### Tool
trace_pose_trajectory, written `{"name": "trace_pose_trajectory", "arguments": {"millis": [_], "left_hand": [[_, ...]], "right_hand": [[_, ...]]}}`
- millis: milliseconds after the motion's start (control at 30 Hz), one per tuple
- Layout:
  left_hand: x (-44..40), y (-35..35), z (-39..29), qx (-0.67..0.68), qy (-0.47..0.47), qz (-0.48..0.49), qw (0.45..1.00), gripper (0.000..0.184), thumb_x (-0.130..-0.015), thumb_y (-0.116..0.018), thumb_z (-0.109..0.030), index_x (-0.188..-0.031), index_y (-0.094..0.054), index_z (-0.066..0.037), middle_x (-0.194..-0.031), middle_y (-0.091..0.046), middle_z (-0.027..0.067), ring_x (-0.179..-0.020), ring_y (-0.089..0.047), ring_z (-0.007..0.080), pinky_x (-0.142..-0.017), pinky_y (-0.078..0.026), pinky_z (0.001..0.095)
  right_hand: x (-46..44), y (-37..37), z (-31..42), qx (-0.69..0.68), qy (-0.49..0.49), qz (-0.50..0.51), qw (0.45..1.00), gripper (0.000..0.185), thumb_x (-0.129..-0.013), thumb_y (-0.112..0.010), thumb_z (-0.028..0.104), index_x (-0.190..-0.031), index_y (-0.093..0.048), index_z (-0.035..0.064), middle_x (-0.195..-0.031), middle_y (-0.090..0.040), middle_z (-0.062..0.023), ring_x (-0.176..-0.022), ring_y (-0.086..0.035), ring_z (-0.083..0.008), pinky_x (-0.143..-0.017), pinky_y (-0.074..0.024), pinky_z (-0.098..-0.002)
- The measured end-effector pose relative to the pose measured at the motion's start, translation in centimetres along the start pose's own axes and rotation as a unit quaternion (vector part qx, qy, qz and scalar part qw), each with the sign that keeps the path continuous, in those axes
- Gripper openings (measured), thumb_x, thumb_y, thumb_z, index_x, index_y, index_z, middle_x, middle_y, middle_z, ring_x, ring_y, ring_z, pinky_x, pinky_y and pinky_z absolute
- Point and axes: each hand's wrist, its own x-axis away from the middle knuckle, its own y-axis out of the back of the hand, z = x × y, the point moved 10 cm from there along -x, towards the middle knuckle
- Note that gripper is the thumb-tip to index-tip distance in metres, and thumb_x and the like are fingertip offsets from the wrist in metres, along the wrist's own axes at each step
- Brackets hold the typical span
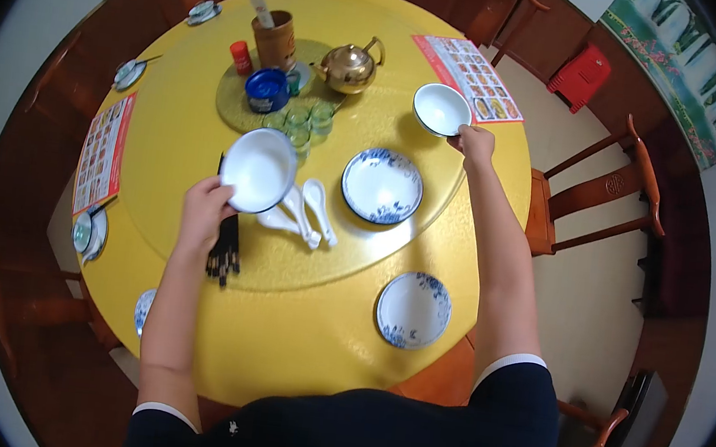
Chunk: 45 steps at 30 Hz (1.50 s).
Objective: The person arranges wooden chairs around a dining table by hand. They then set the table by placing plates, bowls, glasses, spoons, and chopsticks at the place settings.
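Note:
My left hand [204, 207] grips the rim of a white bowl [259, 169], tilted so its inside shows, above the table's glass turntable. My right hand [474, 145] pinches the rim of another white bowl [442, 109], raised at the right beside a menu sheet. Between the two bowls, blue-patterned plates [382, 186] sit on the turntable. White spoons [316, 204] lie just right of the left bowl, partly under it in view. Dark chopsticks [225, 253] lie near my left hand. A single blue-patterned plate [413, 310] rests near the table's front right edge.
Behind the left bowl are small green glasses [297, 121], a blue container [266, 90], a brass teapot [351, 67], a brown holder [274, 38] and a red bottle [240, 57]. Menus [483, 84] and place settings line the yellow table [311, 341]. Wooden chairs [610, 187] surround it.

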Motion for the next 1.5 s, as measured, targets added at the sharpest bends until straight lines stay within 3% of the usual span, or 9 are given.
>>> {"name": "trace_pose_trajectory", "arguments": {"millis": [300, 633, 767, 900, 933, 1167, 1267, 1333, 1500], "left_hand": [[-15.8, -24.6, -2.2, 0.035, 0.012, 0.158, 0.987, 0.017, -0.07, -0.048, 0.0, -0.084, -0.049, 0.011, -0.08, -0.054, 0.0144, -0.066, -0.058, 0.0204, -0.06, -0.051, 0.0265], [-23.0, -35.9, 2.6, -0.033, 0.063, 0.13, 0.989, 0.016, -0.067, -0.049, 0.004, -0.078, -0.048, 0.016, -0.077, -0.053, 0.0197, -0.06, -0.059, 0.0248, -0.05, -0.053, 0.0274], [-23.2, -37.1, 2.9, -0.077, 0.065, 0.152, 0.983, 0.017, -0.068, -0.05, 0.003, -0.08, -0.047, 0.015, -0.077, -0.053, 0.0179, -0.059, -0.058, 0.0232, -0.05, -0.053, 0.0232], [-23.0, -37.5, 3.2, -0.088, 0.079, 0.128, 0.985, 0.017, -0.069, -0.051, 0.004, -0.08, -0.046, 0.016, -0.078, -0.052, 0.018, -0.055, -0.058, 0.0217, -0.05, -0.052, 0.0222], [-23.1, -37.6, 3.3, -0.091, 0.079, 0.125, 0.985, 0.018, -0.069, -0.051, 0.003, -0.08, -0.046, 0.017, -0.079, -0.052, 0.0182, -0.055, -0.058, 0.0221, -0.049, -0.052, 0.0222], [-22.5, -37.9, 2.7, -0.352, -0.048, 0.169, 0.919, 0.018, -0.073, -0.057, -0.009, -0.066, -0.053, 0.007, -0.062, -0.056, 0.0132, -0.045, -0.056, 0.0169, -0.042, -0.048, 0.0251], [-19.9, -36.3, 3.1, -0.193, 0.004, 0.176, 0.965, 0.03, -0.078, -0.052, -0.025, -0.08, -0.05, 0.004, -0.061, -0.05, 0.0067, -0.046, -0.051, 0.0128, -0.043, -0.043, 0.023], [-14.4, -33.6, 0.5, -0.168, -0.044, 0.196, 0.965, 0.028, -0.079, -0.05, -0.023, -0.084, -0.051, 0.004, -0.06, -0.049, 0.0057, -0.048, -0.049, 0.0115, -0.044, -0.041, 0.0215], [-0.2, -15.3, -1.3, -0.146, -0.143, 0.165, 0.965, 0.021, -0.081, -0.049, -0.015, -0.096, -0.054, -0.001, -0.06, -0.048, 0.0008, -0.048, -0.042, 0.005, -0.043, -0.034, 0.0171]], "right_hand": [[-9.4, 0.4, -1.0, 0.229, -0.005, -0.074, 0.971, 0.015, -0.063, -0.051, 0.002, -0.063, -0.053, -0.0123, -0.062, -0.057, -0.0176, -0.048, -0.059, -0.0228, -0.043, -0.05, -0.0275], [-10.7, 0.1, -2.2, 0.367, 0.074, -0.064, 0.925, 0.027, -0.066, -0.048, 0.019, -0.052, -0.056, -0.0018, -0.049, -0.056, -0.0108, -0.045, -0.057, -0.0186, -0.053, -0.0473, -0.0294], [-11.1, -0.1, -2.4, 0.402, 0.1, -0.077, 0.907, 0.03, -0.069, -0.046, 0.023, -0.052, -0.057, 0.0014, -0.047, -0.055, -0.0096, -0.047, -0.056, -0.0177, -0.054, -0.0464, -0.0295], [-7.5, 0.2, -3.2, 0.27, 0.042, 0.024, 0.962, 0.035, -0.077, -0.043, 0.025, -0.092, -0.054, -0.0047, -0.058, -0.056, -0.0115, -0.045, -0.054, -0.018, -0.05, -0.045, -0.0301], [-6.5, 1.1, -3.6, 0.28, 0.093, 0.003, 0.956, 0.041, -0.076, -0.044, 0.027, -0.102, -0.047, -0.0051, -0.072, -0.057, -0.0218, -0.071, -0.056, -0.0325, -0.066, -0.0442, -0.037], [15.2, 9.4, -6.8, 0.336, 0.016, 0.091, 0.937, 0.027, -0.074, -0.05, 0.018, -0.093, -0.055, -0.0001, -0.069, -0.054, -0.0163, -0.067, -0.054, -0.025, -0.062, -0.0428, -0.0313], [21.3, 11.9, -10.0, 0.435, 0.075, 0.101, 0.892, 0.028, -0.073, -0.051, 0.017, -0.095, -0.054, -0.0012, -0.069, -0.054, -0.0159, -0.065, -0.054, -0.0262, -0.062, -0.0431, -0.0315], [23.9, 13.2, -14.9, 0.381, -0.145, 0.192, 0.893, 0.029, -0.072, -0.052, 0.014, -0.096, -0.052, -0.0024, -0.072, -0.057, -0.0149, -0.065, -0.055, -0.0255, -0.063, -0.044, -0.0302], [26.1, 16.2, -19.4, 0.279, -0.17, 0.103, 0.939, 0.023, -0.072, -0.053, 0.007, -0.093, -0.053, -0.0034, -0.072, -0.058, -0.0097, -0.063, -0.053, -0.014, -0.058, -0.0432, -0.0253]]}}
